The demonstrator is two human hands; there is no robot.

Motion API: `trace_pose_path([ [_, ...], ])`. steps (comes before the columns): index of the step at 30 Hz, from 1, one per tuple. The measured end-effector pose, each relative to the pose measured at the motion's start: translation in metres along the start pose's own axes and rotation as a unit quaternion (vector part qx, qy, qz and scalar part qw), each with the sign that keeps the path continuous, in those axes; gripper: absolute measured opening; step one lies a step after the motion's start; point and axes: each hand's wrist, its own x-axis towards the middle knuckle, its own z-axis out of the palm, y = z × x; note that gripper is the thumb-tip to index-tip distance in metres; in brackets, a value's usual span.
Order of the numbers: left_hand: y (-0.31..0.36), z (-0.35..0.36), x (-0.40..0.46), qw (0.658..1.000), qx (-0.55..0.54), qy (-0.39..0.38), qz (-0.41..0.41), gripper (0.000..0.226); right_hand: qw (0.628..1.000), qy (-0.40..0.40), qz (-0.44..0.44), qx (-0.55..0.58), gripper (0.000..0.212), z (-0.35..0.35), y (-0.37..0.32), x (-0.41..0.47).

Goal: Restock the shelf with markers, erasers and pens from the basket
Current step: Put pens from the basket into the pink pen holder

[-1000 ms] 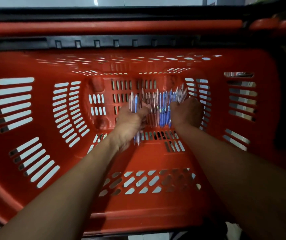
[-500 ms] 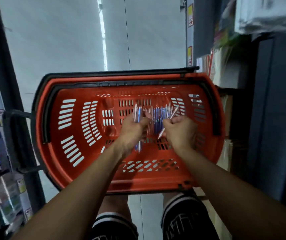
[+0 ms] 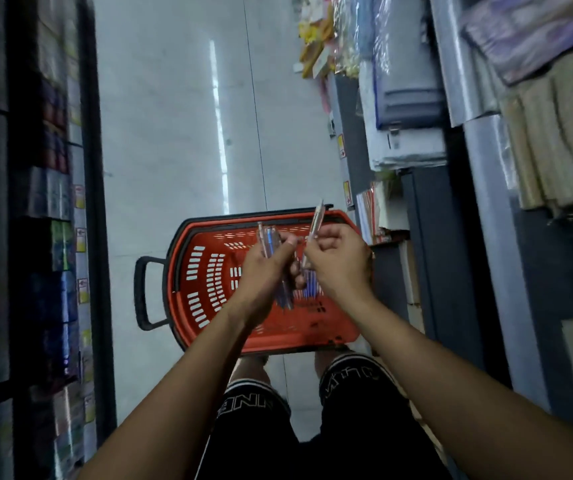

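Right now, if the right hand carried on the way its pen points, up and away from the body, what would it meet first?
Nothing close: the right hand and its pen sit above the basket, and beyond its far rim only floor shows. Depth is unclear.

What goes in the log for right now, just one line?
left hand: grips bunch of clear-and-blue plastic pens | right hand: pinches one clear pen | red plastic basket: on floor, more pens inside

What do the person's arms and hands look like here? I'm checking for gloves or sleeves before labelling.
The left hand and right hand are bare, with no gloves. No rings, watch or wristbands show. Both forearms are bare to the frame edge, with no sleeve in view. Lower down, black shorts with white lettering show.
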Motion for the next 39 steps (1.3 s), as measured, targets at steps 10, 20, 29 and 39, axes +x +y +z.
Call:
trace_pose_path([
  [10, 0.061, 0.028, -0.100, 0.994, 0.066, 0.014, 0.081, 0.031, 0.995, 0.009, -0.064, 0.070, 0.016, -0.055, -0.060, -0.086],
  [20, 0.084, 0.021, -0.168, 0.957, 0.218, -0.114, 0.151, 0.036, 0.978, 0.143, -0.107, 0.103, 0.023, -0.055, -0.063, -0.179],
  [29, 0.042, 0.035, -0.231, 0.886, 0.332, -0.298, 0.126, 0.030, 0.944, 0.273, -0.068, 0.172, 0.012, -0.068, -0.017, -0.306],
  [39, -0.055, 0.114, -0.319, 0.791, 0.389, -0.465, 0.077, 0.039, 0.864, 0.468, 0.012, 0.188, 0.007, -0.125, 0.059, -0.447],
])
